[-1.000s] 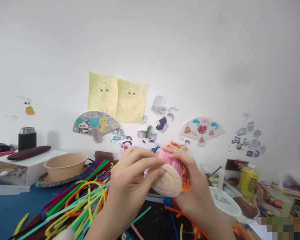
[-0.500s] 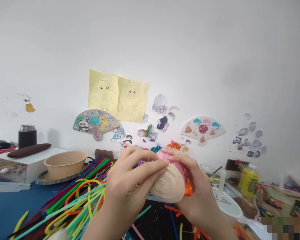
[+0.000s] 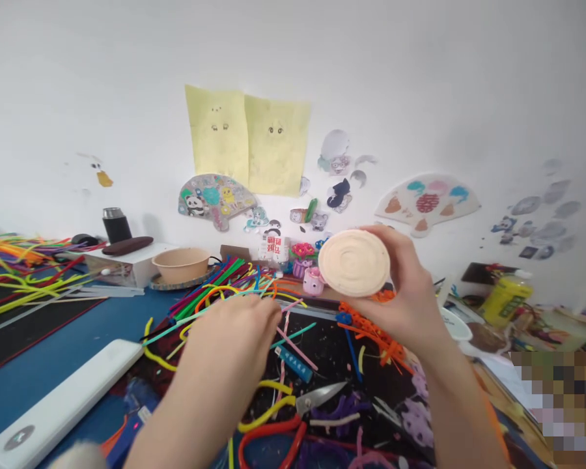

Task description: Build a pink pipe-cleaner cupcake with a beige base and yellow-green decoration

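Note:
In my right hand (image 3: 405, 286) is a round cream-coloured piece (image 3: 354, 262) with a coiled flat face turned toward me. My thumb and fingers grip its right side, and its far side is hidden. My left hand (image 3: 239, 332) is lower and to the left, over the loose pipe cleaners, its fingers bent and closed downward. Its fingertips are hidden, so what they hold cannot be made out. Close to its fingers lie a pink pipe cleaner (image 3: 297, 348) and a small blue labelled strip (image 3: 293, 363).
Red-and-yellow-handled scissors (image 3: 297, 417) lie in front on a dark mat. Orange pipe cleaners (image 3: 378, 332) bunch below my right hand. A small pink pot (image 3: 313, 282) stands at the back, a tan bowl (image 3: 181, 264) left of it. A long white device (image 3: 63, 404) lies at front left.
My left hand has let go of the cream piece and moved down to the left. My right hand alone holds it, slightly higher in view. The view has tilted down, showing more table.

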{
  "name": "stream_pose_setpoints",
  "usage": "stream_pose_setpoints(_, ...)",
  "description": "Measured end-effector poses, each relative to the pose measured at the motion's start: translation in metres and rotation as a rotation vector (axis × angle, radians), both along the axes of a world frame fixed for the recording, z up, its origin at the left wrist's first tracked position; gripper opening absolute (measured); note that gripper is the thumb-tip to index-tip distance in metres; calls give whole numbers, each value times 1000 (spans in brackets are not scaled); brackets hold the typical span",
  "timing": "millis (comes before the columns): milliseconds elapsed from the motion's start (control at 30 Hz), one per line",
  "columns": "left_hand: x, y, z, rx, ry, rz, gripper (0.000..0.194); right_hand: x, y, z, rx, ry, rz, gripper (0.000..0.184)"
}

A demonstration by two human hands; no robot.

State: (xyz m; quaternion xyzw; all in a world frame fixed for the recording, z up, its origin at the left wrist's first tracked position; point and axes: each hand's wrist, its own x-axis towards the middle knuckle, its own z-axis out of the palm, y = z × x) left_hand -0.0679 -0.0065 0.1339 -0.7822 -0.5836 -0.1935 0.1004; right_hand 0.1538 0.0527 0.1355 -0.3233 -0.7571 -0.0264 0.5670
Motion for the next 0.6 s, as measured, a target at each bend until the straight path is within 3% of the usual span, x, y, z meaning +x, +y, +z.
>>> stream_pose_setpoints(133,21,-22,-56,-374,83,-114,16,1,-6,-1,-24,-42,-36,72)
stream_pose_setpoints(267,31,-28,-98,-444,159,-105,29,4,-12,-8,-81,-79,-3,69)
stream_pose_setpoints(333,26,-28,-105,-396,201,-31,40,6,-15,-12,-96,-65,1,69)
stream_pose_setpoints(433,8,-27,-102,-328,225,49,57,8,-17,-16,-112,-31,22,69)
stream_pose_setpoints(600,-34,-32,-93,-232,224,206,54,2,-14,-12,-97,-21,55,68)
